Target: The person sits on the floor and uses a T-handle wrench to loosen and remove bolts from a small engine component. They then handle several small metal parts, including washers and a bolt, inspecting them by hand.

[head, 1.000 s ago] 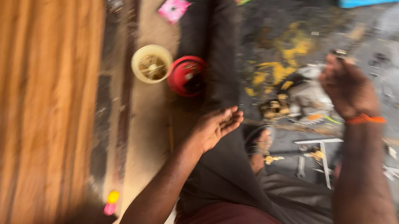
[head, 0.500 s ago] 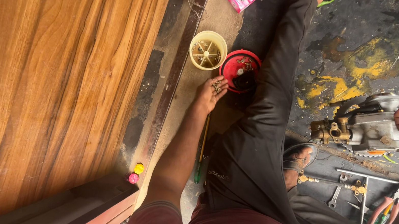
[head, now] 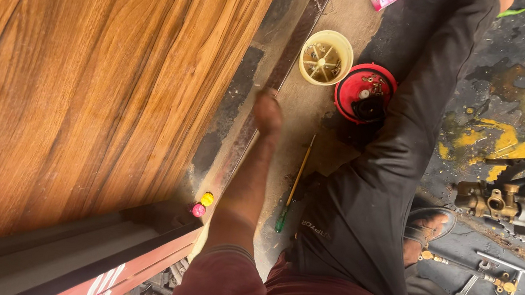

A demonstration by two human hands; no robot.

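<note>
One hand, the left hand (head: 268, 113), hangs blurred, grip impossible to tell, with a yellow tub (head: 326, 57) at one o'clock, holding nothing visible.

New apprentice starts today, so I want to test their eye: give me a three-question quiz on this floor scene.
1. True or false: the left hand holds the screwdriver.
2. Which container is nearer the wooden panel: A) cream tub, B) red lid?
3. What colours are the two small balls by the panel's lower edge?

Key: 1 false, it lies on the ground beside the arm; 2 A; 3 yellow and pink.
</note>
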